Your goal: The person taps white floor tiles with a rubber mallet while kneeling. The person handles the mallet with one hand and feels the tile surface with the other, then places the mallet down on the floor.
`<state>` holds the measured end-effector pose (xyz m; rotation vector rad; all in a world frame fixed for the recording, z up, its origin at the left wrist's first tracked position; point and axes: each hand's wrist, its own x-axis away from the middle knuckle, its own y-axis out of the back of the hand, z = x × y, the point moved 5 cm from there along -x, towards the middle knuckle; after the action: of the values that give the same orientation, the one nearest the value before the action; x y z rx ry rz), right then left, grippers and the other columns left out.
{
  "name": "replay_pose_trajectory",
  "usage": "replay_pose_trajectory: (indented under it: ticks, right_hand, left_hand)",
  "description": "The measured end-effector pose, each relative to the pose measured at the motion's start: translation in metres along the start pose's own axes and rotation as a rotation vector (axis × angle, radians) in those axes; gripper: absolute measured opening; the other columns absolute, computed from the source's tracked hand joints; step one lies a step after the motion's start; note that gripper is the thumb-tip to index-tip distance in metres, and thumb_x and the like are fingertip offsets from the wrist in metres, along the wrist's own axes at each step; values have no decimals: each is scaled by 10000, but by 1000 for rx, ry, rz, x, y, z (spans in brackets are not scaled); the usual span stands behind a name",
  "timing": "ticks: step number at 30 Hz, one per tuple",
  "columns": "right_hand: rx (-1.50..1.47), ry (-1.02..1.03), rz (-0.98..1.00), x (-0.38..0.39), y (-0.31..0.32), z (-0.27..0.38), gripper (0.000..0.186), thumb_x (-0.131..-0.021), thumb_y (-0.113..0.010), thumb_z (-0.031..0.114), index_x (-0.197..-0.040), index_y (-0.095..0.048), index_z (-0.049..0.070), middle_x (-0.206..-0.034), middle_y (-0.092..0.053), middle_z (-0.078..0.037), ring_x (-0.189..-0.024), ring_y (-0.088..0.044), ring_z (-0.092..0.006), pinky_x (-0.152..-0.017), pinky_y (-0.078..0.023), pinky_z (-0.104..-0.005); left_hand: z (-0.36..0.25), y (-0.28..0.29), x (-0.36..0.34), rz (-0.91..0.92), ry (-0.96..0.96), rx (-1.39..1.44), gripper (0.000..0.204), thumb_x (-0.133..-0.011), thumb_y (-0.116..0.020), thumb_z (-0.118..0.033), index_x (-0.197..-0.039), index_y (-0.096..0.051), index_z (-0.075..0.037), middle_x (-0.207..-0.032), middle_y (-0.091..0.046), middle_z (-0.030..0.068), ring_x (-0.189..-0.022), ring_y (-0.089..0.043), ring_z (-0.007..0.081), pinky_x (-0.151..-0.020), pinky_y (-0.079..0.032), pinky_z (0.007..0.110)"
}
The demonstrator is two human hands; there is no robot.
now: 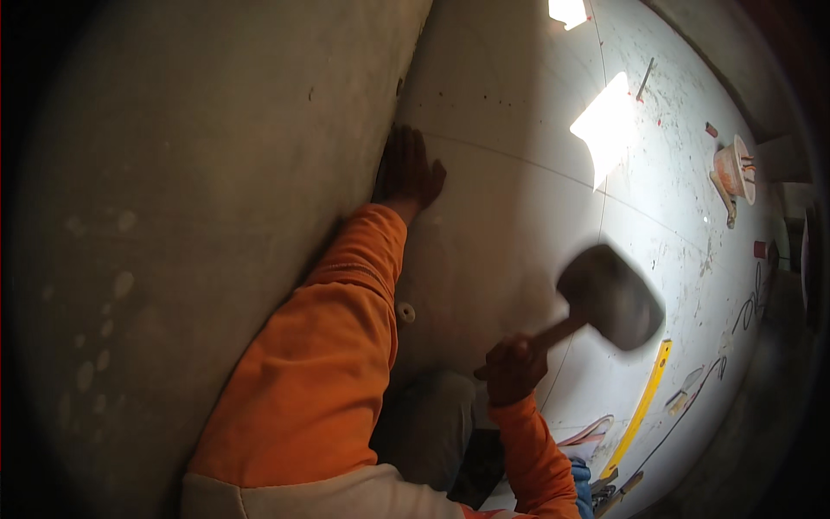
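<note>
My left hand [410,169], in an orange sleeve, lies with fingers outstretched on the large pale tile [493,190], right along the foot of the grey wall [190,173]. My right hand [514,370] grips the wooden handle of a black rubber mallet [609,294], whose blurred head is raised over the tiles right of my left arm. A small white ring-shaped piece [405,313] sits beside my left forearm. My bent leg in grey trousers [428,415] shows below between my arms.
Along the right lie a yellow level [638,406], a trowel [683,389], a dark cable [750,303], a small red object [760,250] and a pinkish bucket [737,173] with tools in it. A thin rod [645,80] lies near bright sunlit patches farther up. Other tools are bunched at the lower right.
</note>
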<state>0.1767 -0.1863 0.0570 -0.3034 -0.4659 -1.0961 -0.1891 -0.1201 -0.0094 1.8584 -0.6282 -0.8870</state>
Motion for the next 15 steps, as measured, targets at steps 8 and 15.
replay_pose_trajectory:
  ticks: [8, 15]
  right_hand:
    - [797, 352, -21, 19, -29, 35, 296, -899, -603, 311, -828, -547, 28, -683, -618, -174, -639, -625, -386, -611, -501, -462]
    - [948, 314, -76, 11, -3, 11, 300, -893, -611, 332, -844, -571, 39, -716, -639, -198, -684, -639, -415, -613, -499, -497]
  left_hand:
    - [2, -11, 1, 125, 24, -33, 752, -861, -489, -382, -1414, -290, 89, -1503, -226, 259, -1417, -171, 419, -1177, -116, 511]
    - [3, -14, -2, -8, -48, -27, 739, -872, -472, -377, -1423, -289, 81, -1493, -262, 265, -1417, -179, 422, -1177, -114, 518]
